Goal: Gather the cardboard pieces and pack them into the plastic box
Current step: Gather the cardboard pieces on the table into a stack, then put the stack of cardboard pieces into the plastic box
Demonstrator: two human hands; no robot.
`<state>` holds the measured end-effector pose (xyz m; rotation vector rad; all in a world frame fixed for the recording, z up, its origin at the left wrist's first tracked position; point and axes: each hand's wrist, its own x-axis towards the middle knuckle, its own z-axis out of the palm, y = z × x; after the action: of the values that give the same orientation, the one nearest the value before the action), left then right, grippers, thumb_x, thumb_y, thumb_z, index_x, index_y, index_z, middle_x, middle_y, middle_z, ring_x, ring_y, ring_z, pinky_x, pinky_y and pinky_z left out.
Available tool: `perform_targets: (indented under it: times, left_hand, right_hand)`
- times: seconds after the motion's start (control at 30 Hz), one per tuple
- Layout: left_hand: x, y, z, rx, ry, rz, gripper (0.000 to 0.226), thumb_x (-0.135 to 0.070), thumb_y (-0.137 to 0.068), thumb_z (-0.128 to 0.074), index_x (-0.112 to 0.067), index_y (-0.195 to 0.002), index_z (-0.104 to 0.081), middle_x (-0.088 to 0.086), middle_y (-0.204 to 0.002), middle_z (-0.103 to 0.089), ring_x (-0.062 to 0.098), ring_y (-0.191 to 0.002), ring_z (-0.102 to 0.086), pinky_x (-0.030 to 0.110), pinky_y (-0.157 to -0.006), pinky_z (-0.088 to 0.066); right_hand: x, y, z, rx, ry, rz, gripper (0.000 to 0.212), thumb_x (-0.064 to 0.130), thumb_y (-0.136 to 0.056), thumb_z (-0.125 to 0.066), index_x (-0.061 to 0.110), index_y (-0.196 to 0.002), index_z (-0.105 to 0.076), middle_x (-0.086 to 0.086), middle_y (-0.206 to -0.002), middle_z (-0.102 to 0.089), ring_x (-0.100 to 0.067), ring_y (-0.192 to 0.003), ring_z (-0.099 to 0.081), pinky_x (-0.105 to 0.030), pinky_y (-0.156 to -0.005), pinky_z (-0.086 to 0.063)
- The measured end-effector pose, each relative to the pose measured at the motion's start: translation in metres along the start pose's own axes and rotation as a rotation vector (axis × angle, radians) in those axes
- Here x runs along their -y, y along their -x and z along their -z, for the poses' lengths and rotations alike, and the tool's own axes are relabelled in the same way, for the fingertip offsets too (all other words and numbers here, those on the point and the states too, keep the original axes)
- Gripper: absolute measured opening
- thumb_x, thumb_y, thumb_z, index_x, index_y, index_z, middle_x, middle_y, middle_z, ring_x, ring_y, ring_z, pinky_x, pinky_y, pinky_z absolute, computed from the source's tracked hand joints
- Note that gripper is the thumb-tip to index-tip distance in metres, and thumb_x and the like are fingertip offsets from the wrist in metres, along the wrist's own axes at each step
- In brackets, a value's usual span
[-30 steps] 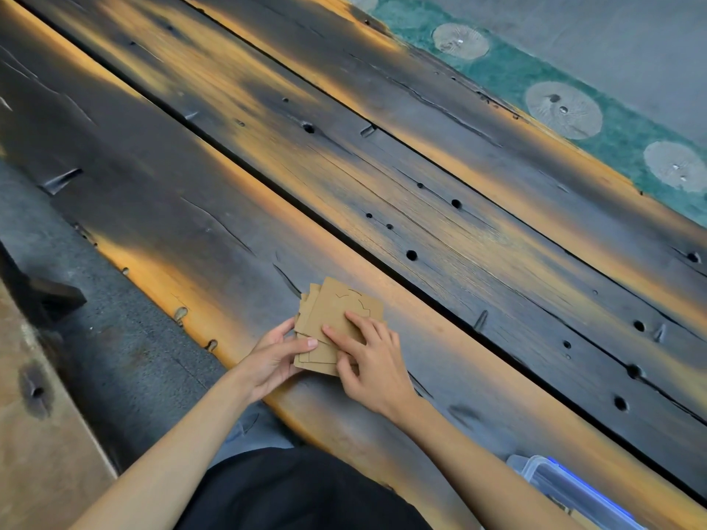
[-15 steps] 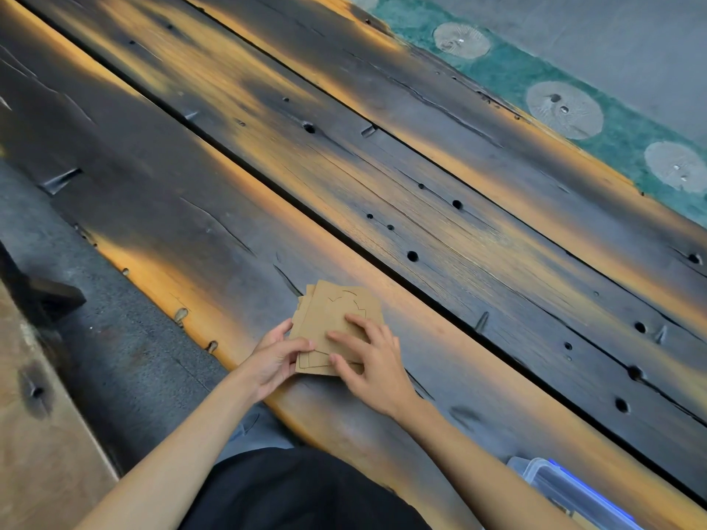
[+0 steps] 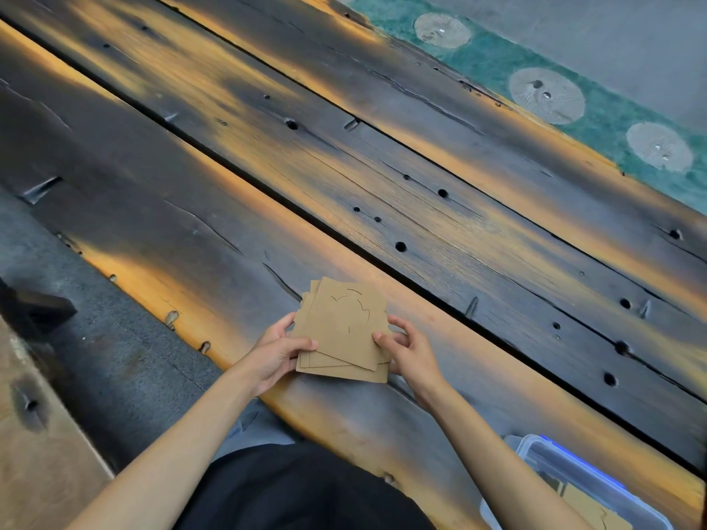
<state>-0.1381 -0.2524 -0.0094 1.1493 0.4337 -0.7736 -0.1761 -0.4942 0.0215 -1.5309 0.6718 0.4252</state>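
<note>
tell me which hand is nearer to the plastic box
Right. The right hand grips the cardboard stack on its right edge, the side toward the plastic box; the left hand holds the stack's far side.

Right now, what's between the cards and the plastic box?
In the head view, only bare wooden table and the right forearm separate the cardboard stack from the plastic box.

Bare forearms, no sleeves showing, black garment (image 3: 298, 491) below
</note>
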Motion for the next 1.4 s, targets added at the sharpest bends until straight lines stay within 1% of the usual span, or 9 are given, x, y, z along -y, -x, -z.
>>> perform_targets:
  times: [0.27,0.37,0.47,0.57,0.7,0.9,0.97,1.13,1.4]
  left_hand:
    - [0.01,0.012,-0.008,0.066,-0.145,0.054,0.05,0.013,-0.086,-0.064,-0.01,-0.131,-0.057,0.018,-0.127,-0.072,0.035,-0.117,-0.069,0.048,-0.096,-0.058]
    - [0.013,0.016,-0.012,0.088,-0.204,0.1,0.05,0.013,-0.086,-0.063,-0.009,-0.131,-0.055,0.019,-0.129,-0.07,0.036,-0.12,-0.068,0.056,-0.103,-0.053]
    - [0.015,0.023,-0.016,0.111,-0.266,0.141,0.047,0.015,-0.091,-0.058,-0.011,-0.13,-0.053,0.018,-0.131,-0.069,0.039,-0.121,-0.066,0.064,-0.103,-0.05]
    - [0.015,0.036,-0.02,0.178,-0.379,0.198,0.05,0.01,-0.094,-0.058,-0.018,-0.134,-0.049,0.011,-0.132,-0.068,0.039,-0.119,-0.066,0.068,-0.094,-0.053]
    - [0.018,0.049,-0.018,0.256,-0.432,0.266,0.05,0.003,-0.096,-0.058,-0.025,-0.136,-0.047,0.006,-0.135,-0.066,0.034,-0.117,-0.069,0.057,-0.083,-0.061]
    - [0.036,0.062,-0.008,0.27,-0.421,0.282,0.054,0.006,-0.095,-0.059,-0.022,-0.14,-0.048,0.012,-0.129,-0.071,0.032,-0.11,-0.073,0.049,-0.089,-0.061]
    - [0.04,0.066,-0.003,0.28,-0.424,0.281,0.054,0.007,-0.095,-0.06,-0.023,-0.139,-0.05,0.008,-0.123,-0.075,0.029,-0.105,-0.076,0.043,-0.082,-0.064]
    - [0.048,0.073,0.003,0.319,-0.457,0.29,0.053,0.005,-0.093,-0.063,-0.023,-0.137,-0.053,0.009,-0.124,-0.075,0.03,-0.109,-0.074,0.045,-0.086,-0.063]
    - [0.059,0.076,-0.01,0.38,-0.559,0.271,0.034,-0.009,-0.096,-0.064,-0.021,-0.128,-0.065,0.007,-0.121,-0.077,0.028,-0.111,-0.074,0.055,-0.098,-0.056]
  right_hand:
    - [-0.024,0.031,0.005,-0.083,0.004,0.078,0.053,0.015,-0.096,-0.067,0.025,-0.145,-0.049,-0.006,-0.109,-0.067,-0.021,-0.107,-0.067,-0.048,-0.096,-0.057]
    - [-0.04,0.049,0.001,-0.105,0.038,0.084,0.058,0.02,-0.099,-0.064,0.03,-0.15,-0.042,0.007,-0.125,-0.062,0.0,-0.109,-0.059,-0.028,-0.09,-0.056]
    - [-0.057,0.068,-0.006,-0.143,-0.04,0.047,0.059,0.016,-0.101,-0.06,0.029,-0.154,-0.035,0.005,-0.135,-0.055,-0.002,-0.115,-0.056,-0.015,-0.081,-0.055]
    - [-0.067,0.088,-0.015,-0.209,-0.114,0.02,0.058,0.012,-0.102,-0.057,0.028,-0.154,-0.036,0.0,-0.141,-0.052,-0.014,-0.123,-0.054,-0.024,-0.088,-0.058]
    - [-0.08,0.111,-0.026,-0.267,-0.192,-0.024,0.058,0.014,-0.104,-0.054,0.036,-0.153,-0.034,0.001,-0.143,-0.051,-0.023,-0.129,-0.055,-0.056,-0.097,-0.055]
    - [-0.101,0.134,-0.037,-0.334,-0.299,-0.057,0.058,0.008,-0.1,-0.061,0.033,-0.15,-0.044,-0.012,-0.122,-0.066,-0.018,-0.102,-0.071,-0.029,-0.07,-0.062]
    - [-0.106,0.142,-0.041,-0.339,-0.317,-0.077,0.058,0.01,-0.1,-0.062,0.036,-0.149,-0.045,-0.013,-0.117,-0.068,-0.017,-0.096,-0.073,-0.032,-0.065,-0.063]
    - [-0.12,0.157,-0.047,-0.361,-0.308,-0.095,0.059,0.014,-0.1,-0.062,0.037,-0.151,-0.042,-0.011,-0.12,-0.068,-0.021,-0.102,-0.072,-0.055,-0.081,-0.061]
    - [-0.135,0.186,-0.03,-0.419,-0.389,-0.077,0.057,0.011,-0.099,-0.063,0.036,-0.147,-0.046,-0.016,-0.119,-0.068,-0.016,-0.093,-0.074,-0.04,-0.065,-0.063]
